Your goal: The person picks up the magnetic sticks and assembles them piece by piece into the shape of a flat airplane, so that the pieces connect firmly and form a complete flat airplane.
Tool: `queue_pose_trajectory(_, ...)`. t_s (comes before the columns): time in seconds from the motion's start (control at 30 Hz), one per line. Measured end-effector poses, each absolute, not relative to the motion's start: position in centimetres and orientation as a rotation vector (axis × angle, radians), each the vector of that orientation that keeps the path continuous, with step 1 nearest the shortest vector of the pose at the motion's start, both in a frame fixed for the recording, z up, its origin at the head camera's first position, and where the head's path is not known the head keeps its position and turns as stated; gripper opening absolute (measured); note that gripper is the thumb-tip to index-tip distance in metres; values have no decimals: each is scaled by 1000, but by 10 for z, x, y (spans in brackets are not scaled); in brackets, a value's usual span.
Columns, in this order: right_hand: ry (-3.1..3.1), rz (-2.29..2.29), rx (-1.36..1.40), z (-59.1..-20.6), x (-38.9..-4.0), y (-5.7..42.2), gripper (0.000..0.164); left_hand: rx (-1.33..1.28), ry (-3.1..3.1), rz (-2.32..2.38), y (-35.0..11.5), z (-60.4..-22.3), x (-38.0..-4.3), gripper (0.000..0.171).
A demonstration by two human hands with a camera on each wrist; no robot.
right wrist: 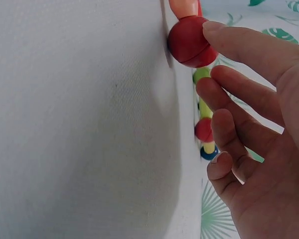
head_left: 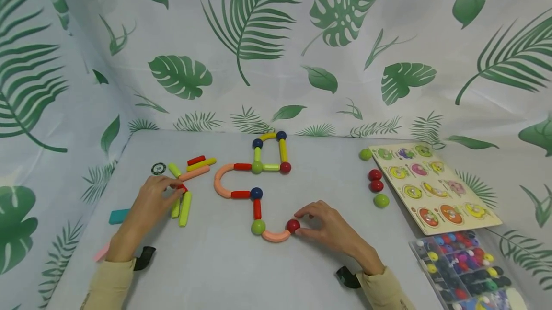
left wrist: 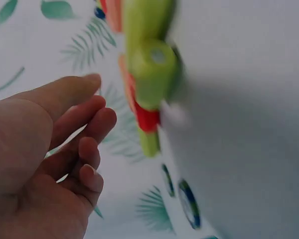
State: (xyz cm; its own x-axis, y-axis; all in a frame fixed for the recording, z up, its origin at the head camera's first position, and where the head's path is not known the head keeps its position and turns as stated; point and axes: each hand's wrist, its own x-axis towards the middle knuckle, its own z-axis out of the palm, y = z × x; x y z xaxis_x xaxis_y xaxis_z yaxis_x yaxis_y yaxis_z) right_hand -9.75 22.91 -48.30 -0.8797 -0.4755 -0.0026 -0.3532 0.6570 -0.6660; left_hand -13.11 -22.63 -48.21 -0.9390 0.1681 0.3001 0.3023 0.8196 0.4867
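At far left, a teal block (head_left: 119, 216) lies just beside the forearm of the left hand (head_left: 148, 200), poised above loose rods with its fingers relaxed and gripping nothing. A short red rod (head_left: 183, 188) sits nearest those fingertips, to their right; below it, a lime rod (head_left: 185, 209) points lengthwise toward the person, while a slanting orange rod (head_left: 196, 172) above may crowd any pick-up. At centre, a chain (head_left: 257, 209) of rods and balls ends in an orange arc (head_left: 276, 236) touching a red ball (head_left: 293, 226). The right hand (head_left: 325, 228), the nearer, sets its thumb against that ball, just left of the fingertips; whether the index finger pinches too, one cannot tell. No piece blocks its approach. Farther right: loose balls (head_left: 381, 200), a picture board (head_left: 457, 227) and a bead box (head_left: 426, 268).
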Motion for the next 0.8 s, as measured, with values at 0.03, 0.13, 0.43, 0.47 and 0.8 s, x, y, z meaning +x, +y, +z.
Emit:
queue_pose_trajectory(0.03, 2696, -1032, -684, -483, -98, 229, 34, -359, -2756, -792, -230, -484, -132, 21)
queue_pose_trajectory(0.13, 2700, -1039, -689, -484, -98, 230, 34, -370, -2748, -771, -236, -488, -135, 25)
queue_pose_trajectory(0.43, 2707, -1055, -712, -484, -98, 232, 33, -336, -2780, -771, -236, -494, -137, 24)
queue_pose_trajectory(0.47, 2709, -1055, -718, -484, -98, 232, 33, -331, -2781, -778, -236, -494, -136, 23)
queue_pose_trajectory(0.8, 2707, -1070, -716, -485, -98, 231, 33, -299, -2928, -853, -230, -492, -129, 23)
